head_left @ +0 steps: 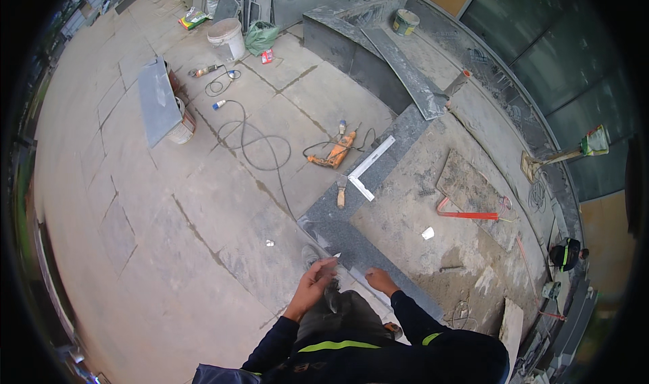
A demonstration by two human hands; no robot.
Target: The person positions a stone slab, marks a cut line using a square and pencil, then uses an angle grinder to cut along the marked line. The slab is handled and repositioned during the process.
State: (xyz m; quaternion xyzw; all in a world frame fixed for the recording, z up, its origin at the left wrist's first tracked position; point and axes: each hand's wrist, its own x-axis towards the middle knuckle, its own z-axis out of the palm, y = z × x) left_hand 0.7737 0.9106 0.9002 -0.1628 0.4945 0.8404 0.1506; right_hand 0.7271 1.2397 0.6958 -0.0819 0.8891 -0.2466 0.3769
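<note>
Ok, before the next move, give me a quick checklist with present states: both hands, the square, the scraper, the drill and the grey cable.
1. Left hand free: cannot tell; a small white tip shows by its fingertips.
2. Right hand free: cannot tell; its fingers are curled.
3. White square lying on the dark stone strip: ok.
4. Scraper off the strip: not ok; it lies there, by the square's corner.
5. Orange drill set down: ok, on the paving.
6. Grey cable away from the strip: not ok; it runs up to the strip's corner.
</note>
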